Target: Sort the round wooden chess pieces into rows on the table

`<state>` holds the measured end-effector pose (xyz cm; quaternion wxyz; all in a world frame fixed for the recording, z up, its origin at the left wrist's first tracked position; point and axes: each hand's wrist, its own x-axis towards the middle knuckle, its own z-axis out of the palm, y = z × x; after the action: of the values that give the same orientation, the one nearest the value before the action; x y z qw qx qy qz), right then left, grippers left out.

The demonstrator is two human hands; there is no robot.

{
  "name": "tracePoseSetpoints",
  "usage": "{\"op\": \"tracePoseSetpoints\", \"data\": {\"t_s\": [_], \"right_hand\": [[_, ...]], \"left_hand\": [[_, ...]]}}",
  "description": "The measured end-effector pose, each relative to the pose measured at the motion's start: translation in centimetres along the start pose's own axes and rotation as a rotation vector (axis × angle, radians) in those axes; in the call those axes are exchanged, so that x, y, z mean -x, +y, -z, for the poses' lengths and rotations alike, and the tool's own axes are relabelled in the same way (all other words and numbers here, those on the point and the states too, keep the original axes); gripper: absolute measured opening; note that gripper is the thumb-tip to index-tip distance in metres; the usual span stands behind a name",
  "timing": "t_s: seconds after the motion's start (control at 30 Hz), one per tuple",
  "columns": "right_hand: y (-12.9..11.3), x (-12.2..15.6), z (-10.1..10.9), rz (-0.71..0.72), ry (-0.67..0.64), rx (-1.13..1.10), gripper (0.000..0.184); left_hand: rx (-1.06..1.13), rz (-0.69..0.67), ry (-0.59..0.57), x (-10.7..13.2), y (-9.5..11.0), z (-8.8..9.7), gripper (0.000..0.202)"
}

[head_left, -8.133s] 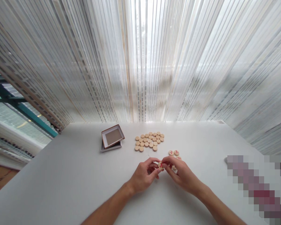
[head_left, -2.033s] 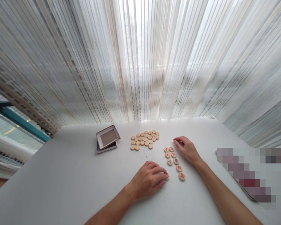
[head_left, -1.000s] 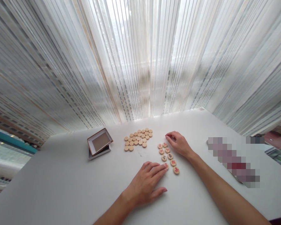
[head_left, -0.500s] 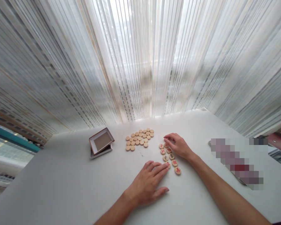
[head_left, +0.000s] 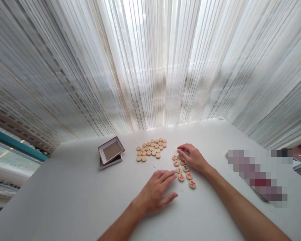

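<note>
Several round wooden Chinese chess pieces (head_left: 189, 175) lie face up in two columns on the white table, with red or black characters. My left hand (head_left: 158, 190) rests palm down just left of these columns, fingers stretched out. Its fingertips are at the edge of a piece with a black character (head_left: 179, 170). At the far end of the columns, my right hand (head_left: 193, 156) lies over the right column with its fingers curved and apart. It partly covers a red-marked piece (head_left: 180, 156) there. Neither hand has a piece lifted.
A cluster of blank-side-up pieces (head_left: 149, 153) lies left of the columns. Farther left, an open box lid (head_left: 112, 150) leans on a shallow box tray (head_left: 111, 164). A blurred-out flat object (head_left: 258, 180) lies at the right. A striped curtain (head_left: 150, 67) hangs behind the table (head_left: 72, 187).
My left hand has drawn back slightly left, uncovering the red-marked piece near the front of the left column. My right hand stays by the far end. The whole view has shifted a little.
</note>
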<state>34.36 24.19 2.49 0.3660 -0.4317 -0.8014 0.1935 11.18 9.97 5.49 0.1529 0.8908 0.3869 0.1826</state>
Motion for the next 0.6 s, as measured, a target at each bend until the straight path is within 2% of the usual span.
{"op": "tracePoseSetpoints", "data": {"t_s": [0.23,0.6], "right_hand": [[0.02,0.01,-0.05,0.005,0.002,0.003,0.019],[-0.04,0.02,0.01,-0.002,-0.014,0.003,0.018]], "left_hand": [[-0.076,-0.038,-0.065,-0.35,0.34,-0.47,0.062],[-0.073,-0.031,-0.066,-0.29,0.20,-0.59,0.061]]}}
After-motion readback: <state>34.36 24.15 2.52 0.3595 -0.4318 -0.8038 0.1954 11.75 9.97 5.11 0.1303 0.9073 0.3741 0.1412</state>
